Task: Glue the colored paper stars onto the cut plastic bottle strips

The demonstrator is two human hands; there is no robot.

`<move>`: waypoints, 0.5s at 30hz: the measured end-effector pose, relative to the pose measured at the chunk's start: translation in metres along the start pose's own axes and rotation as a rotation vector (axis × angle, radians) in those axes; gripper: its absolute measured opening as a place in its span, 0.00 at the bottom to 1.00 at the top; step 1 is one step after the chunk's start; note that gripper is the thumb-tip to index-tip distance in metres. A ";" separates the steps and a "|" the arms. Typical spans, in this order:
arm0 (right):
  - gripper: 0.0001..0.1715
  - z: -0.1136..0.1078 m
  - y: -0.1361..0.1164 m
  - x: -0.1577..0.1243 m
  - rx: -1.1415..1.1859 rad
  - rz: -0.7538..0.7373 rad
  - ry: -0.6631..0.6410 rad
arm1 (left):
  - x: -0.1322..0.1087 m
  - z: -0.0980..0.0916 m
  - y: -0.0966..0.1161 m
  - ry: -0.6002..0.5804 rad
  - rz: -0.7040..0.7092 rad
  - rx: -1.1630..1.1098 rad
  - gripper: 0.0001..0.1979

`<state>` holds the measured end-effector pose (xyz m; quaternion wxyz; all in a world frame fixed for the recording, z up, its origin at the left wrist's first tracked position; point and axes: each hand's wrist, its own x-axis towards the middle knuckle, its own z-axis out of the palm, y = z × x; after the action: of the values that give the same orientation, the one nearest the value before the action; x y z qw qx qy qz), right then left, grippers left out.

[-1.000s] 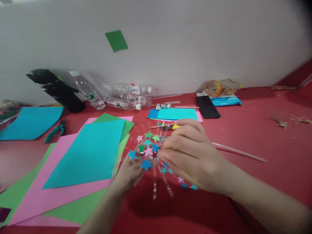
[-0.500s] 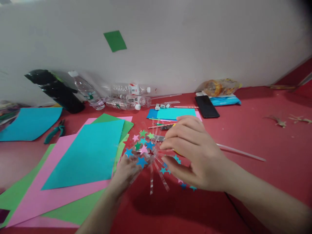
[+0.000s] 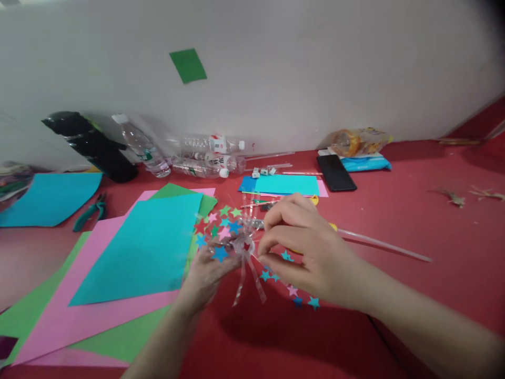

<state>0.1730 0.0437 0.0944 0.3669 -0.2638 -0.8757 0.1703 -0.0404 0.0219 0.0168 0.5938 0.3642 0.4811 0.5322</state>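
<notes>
A clear plastic piece cut into thin strips point(image 3: 245, 246), with paper stars such as a blue star point(image 3: 220, 253) on it, is held up over the red table by my left hand point(image 3: 207, 273). Its fingers are closed round the plastic, partly hidden behind it. Just right of the piece is my right hand point(image 3: 311, 247), thumb and fingertips brought together near a strip; whatever may be between them is too small to make out. Loose stars, among them a light blue star point(image 3: 313, 302), lie on the table below my right hand.
Sheets of coloured paper point(image 3: 138, 252) and pliers point(image 3: 90, 211) lie at the left. Along the wall are a black flask point(image 3: 92, 147), plastic bottles point(image 3: 142, 147), a phone point(image 3: 336, 172) and a snack bag point(image 3: 361, 142). A clear straw point(image 3: 386, 246) lies at the right.
The starred plastic has turned and shifted slightly left, showing its round centre more. My right hand's thumb and fingers have come closer together.
</notes>
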 end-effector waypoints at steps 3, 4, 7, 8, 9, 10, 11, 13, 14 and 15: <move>0.08 -0.002 -0.001 0.001 -0.015 -0.048 0.002 | -0.001 0.011 0.009 0.020 0.027 -0.007 0.25; 0.09 -0.002 -0.002 0.001 -0.027 -0.059 -0.014 | -0.001 0.013 0.010 0.024 0.023 -0.013 0.25; 0.10 -0.004 -0.004 0.001 -0.074 -0.072 -0.087 | -0.001 0.015 0.012 0.027 0.001 -0.031 0.22; 0.11 -0.004 -0.004 0.001 -0.085 -0.074 -0.110 | -0.001 0.014 0.012 0.030 0.000 -0.037 0.21; 0.12 -0.004 -0.004 0.001 -0.090 -0.071 -0.126 | -0.001 0.013 0.011 0.032 0.003 -0.038 0.21; 0.12 -0.004 -0.004 0.001 -0.088 -0.067 -0.130 | -0.001 0.012 0.010 0.030 0.008 -0.033 0.21; 0.11 -0.004 -0.004 0.001 -0.080 -0.057 -0.123 | -0.001 0.010 0.009 0.029 0.012 -0.025 0.22; 0.10 -0.004 -0.004 0.001 -0.062 -0.034 -0.079 | -0.001 0.005 0.004 0.036 0.013 0.000 0.23; 0.09 -0.004 -0.004 0.001 -0.055 -0.021 -0.051 | -0.001 0.002 0.001 0.052 0.016 0.007 0.23; 0.08 -0.004 -0.004 0.000 -0.049 -0.010 -0.023 | -0.001 -0.001 -0.001 0.073 0.013 0.015 0.23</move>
<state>0.1741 0.0414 0.0989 0.3509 -0.2664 -0.8851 0.1500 -0.0411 0.0210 0.0152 0.5697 0.3523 0.5040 0.5453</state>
